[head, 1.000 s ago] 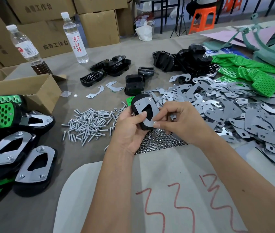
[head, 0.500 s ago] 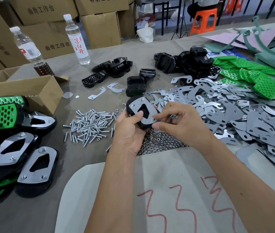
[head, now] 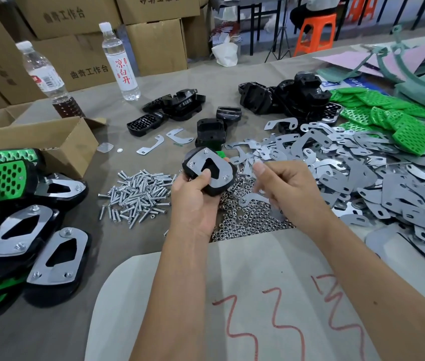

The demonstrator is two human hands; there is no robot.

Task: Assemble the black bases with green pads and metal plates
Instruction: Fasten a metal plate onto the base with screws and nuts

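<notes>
Black base [head: 207,175], metal plate [head: 210,168] upward, sits gripped in the left hand [head: 195,196], apparently exposing the studs; the right hand [head: 281,186], loosely curled, seemingly empty, hovers over nuts [head: 247,217].

Right hand [head: 281,186] now off plate [head: 210,170]

Glossy black plastic bases [head: 298,96], matt green perforated plastic pads [head: 411,131] and shiny metal plates [head: 377,183] covered the cloth-like bench [head: 206,79].
</notes>
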